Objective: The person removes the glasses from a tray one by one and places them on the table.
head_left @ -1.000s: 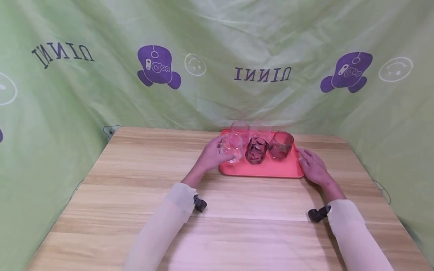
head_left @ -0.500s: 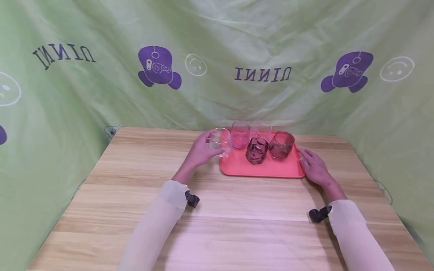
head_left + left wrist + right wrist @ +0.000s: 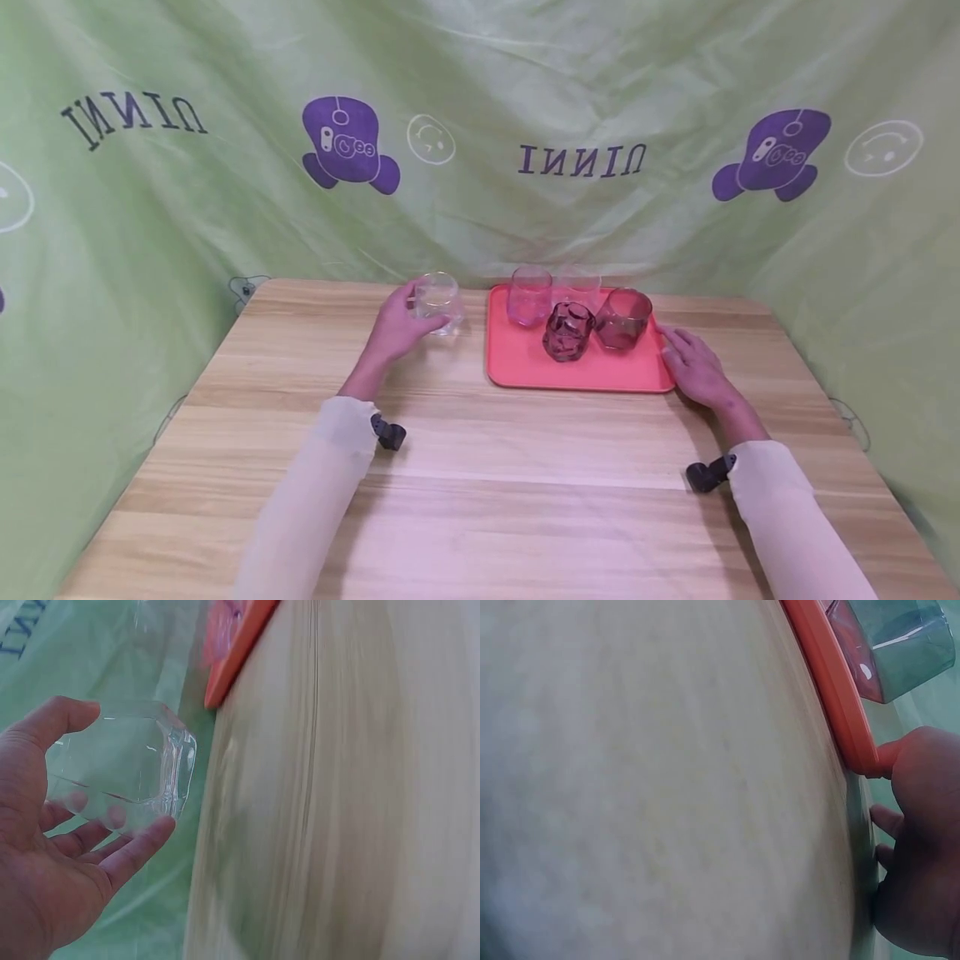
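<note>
My left hand (image 3: 400, 326) holds a clear drinking glass (image 3: 437, 310) to the left of the red tray (image 3: 517, 375). In the left wrist view, thumb and fingers wrap around the glass (image 3: 124, 761), which has a thick, faceted base. My right hand (image 3: 696, 367) is against the tray's right edge, and in the right wrist view its thumb touches the tray rim (image 3: 840, 705). On the tray stand a pinkish clear glass (image 3: 529, 298), another clear glass (image 3: 579, 290), a dark purple dimpled glass (image 3: 568, 333) and a dark tinted faceted glass (image 3: 624, 321).
A wooden table (image 3: 525, 475) carries the tray near its back edge. Behind and beside it hangs a green curtain (image 3: 465, 217) with purple prints. Each sleeve bears a small black camera near the wrist.
My left hand has carried the clear glass leftward from the tray's left part to beyond the tray. The right hand and the other glasses stay in place.
</note>
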Tool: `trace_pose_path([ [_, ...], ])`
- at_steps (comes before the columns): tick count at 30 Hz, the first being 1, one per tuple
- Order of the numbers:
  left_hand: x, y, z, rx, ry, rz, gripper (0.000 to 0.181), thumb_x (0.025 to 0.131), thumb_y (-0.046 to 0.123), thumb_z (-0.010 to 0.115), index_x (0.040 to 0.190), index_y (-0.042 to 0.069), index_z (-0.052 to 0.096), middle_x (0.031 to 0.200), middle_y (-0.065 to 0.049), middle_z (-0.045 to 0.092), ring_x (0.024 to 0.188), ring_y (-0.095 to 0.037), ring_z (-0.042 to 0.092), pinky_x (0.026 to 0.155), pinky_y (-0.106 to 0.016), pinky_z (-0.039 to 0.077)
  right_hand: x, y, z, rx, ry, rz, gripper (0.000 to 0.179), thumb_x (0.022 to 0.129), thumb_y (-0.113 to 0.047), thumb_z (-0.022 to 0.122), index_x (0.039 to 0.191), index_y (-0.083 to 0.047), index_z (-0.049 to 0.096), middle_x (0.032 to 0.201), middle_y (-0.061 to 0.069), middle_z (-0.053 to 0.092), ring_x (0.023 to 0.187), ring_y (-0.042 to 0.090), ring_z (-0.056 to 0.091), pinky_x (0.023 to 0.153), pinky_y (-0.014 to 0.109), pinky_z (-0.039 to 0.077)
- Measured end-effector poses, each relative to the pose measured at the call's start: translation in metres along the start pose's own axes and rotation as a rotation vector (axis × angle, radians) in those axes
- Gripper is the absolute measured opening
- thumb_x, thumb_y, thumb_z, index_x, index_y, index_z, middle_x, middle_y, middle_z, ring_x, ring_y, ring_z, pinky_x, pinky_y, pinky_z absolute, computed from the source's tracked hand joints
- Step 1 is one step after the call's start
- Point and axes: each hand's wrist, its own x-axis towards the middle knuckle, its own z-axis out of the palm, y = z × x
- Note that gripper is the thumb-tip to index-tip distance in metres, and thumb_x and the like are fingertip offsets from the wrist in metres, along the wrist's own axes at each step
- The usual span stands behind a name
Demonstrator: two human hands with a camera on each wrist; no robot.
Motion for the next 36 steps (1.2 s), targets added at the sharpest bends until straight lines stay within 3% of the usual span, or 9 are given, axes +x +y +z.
trace_pose_path([
  [21, -0.001, -0.038, -0.083, 0.087, 0.128, -0.112, 0.088, 0.088, 0.026, 0.083, 0.157, 0.002, 0.035, 0.147, -0.026, 0.047, 0.134, -0.043, 0.045, 0.109, -0.054, 0.041, -0.002, 0.000, 0.000, -0.006, -0.009, -0.001, 0.057, 0.113, -0.030, 0.031, 0.162, -0.001, 0.021, 0.158, 0.040, 0.014, 0.144, 0.061, 0.010, 0.112, 0.075, 0.008],
  [36, -0.002, -0.056, -0.125, 0.110, 0.157, -0.221, 0.093, 0.091, 0.032, 0.080, 0.161, 0.002, 0.026, 0.153, -0.028, 0.038, 0.137, -0.046, 0.040, 0.112, -0.056, 0.037, -0.003, 0.003, 0.001, -0.009, 0.006, 0.003, 0.058, 0.113, -0.031, 0.031, 0.162, -0.001, 0.022, 0.159, 0.039, 0.015, 0.144, 0.060, 0.012, 0.113, 0.074, 0.010],
])
